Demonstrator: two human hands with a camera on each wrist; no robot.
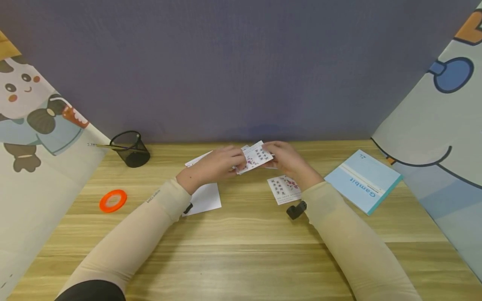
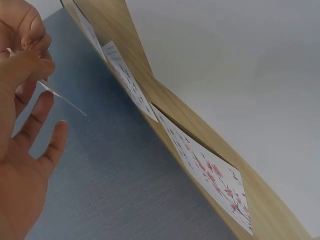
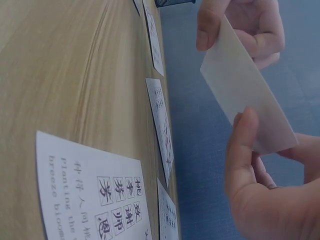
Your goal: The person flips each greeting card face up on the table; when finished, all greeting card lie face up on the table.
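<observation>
Black clip point(image 1: 296, 210) on desk | left grip point(image 1: 216, 166), right grip point(image 1: 288, 161) both pinch printed card point(image 1: 255, 157)

The held card point(image 1: 256, 157) is white with black characters and pink blossoms, like the card point(image 1: 284, 189) on the pale wood-grain table point(image 1: 241, 234), beside a light blue book point(image 1: 363, 181), an orange tape ring point(image 1: 113, 200) and a black mesh cup point(image 1: 130, 149).
</observation>
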